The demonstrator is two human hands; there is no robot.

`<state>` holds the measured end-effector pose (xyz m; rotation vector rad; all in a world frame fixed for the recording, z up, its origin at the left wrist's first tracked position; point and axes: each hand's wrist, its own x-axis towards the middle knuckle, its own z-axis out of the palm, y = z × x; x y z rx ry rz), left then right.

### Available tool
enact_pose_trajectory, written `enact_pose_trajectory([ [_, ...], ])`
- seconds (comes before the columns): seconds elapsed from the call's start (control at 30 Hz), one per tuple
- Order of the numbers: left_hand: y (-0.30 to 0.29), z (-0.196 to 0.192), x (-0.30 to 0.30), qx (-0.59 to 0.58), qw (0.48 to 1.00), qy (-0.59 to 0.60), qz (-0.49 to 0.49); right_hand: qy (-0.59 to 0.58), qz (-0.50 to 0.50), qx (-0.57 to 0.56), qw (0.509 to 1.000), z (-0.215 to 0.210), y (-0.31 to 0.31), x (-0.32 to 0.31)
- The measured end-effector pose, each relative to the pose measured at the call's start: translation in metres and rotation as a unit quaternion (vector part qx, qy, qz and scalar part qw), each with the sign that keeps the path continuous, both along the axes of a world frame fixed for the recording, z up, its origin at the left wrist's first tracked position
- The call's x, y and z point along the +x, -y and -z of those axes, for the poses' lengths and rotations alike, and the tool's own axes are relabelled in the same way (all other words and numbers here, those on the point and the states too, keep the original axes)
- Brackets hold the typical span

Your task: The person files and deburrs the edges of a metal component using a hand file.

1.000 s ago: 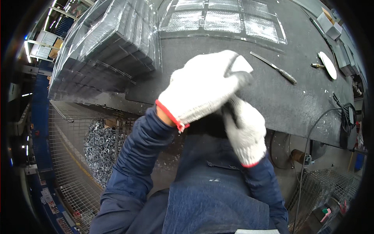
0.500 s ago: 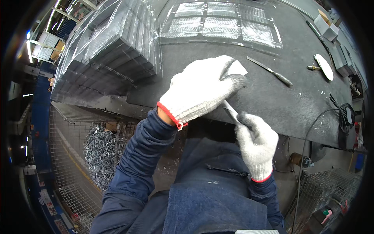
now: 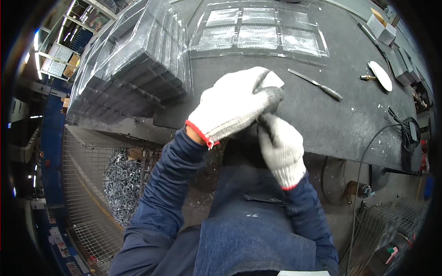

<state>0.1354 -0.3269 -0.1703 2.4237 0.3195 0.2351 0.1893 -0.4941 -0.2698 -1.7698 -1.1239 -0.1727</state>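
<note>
My left hand [image 3: 237,101], in a white knit glove with dark grey fingertips and a red cuff, is closed over the near edge of the table. A small flat white piece [image 3: 275,80] sticks out between its thumb and fingers. Just below and to the right, my gloved right hand [image 3: 282,149] is closed, fingertips against the underside of the left glove. The flat metal tool it grips is now almost wholly hidden between the hands. Further right on the dark table [image 3: 331,124] lies a slim metal tool with a grey handle [image 3: 317,85], resembling a file.
A stack of grey divided trays [image 3: 138,60] stands at the left. Beyond my hands lies a flat, six-panelled clear sheet [image 3: 258,36]. A white disc with a brass fitting [image 3: 380,76], a box [image 3: 381,30] and a cable [image 3: 407,131] are at right. Below left, a wire basket [image 3: 83,170] holds metal rings.
My right hand has moved up and left against my left hand, and the metal tool that showed between them is now covered. My left hand has shifted slightly left.
</note>
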Motion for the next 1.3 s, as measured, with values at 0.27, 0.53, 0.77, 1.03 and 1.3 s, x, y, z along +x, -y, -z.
enact_pose_trajectory([
  [0.27,0.000,0.004,0.001,-0.014,1.000,-0.005,-0.008,-0.011,0.015,0.074,0.997,0.006,0.013,-0.004],
  [0.53,-0.009,0.000,0.007,0.053,0.998,-0.006,0.034,-0.111,0.055,-0.003,0.992,0.023,0.074,-0.012],
  [0.77,-0.006,-0.005,-0.003,0.053,0.998,-0.012,-0.037,-0.169,0.028,-0.021,0.985,0.004,0.075,-0.016],
  [1.03,0.014,0.016,-0.024,-0.220,0.956,0.154,-0.120,-0.101,0.068,0.062,0.991,-0.006,0.063,0.005],
  [1.3,0.021,0.024,-0.045,-0.288,0.936,0.162,-0.124,-0.123,0.035,0.128,0.984,0.005,0.045,0.004],
])
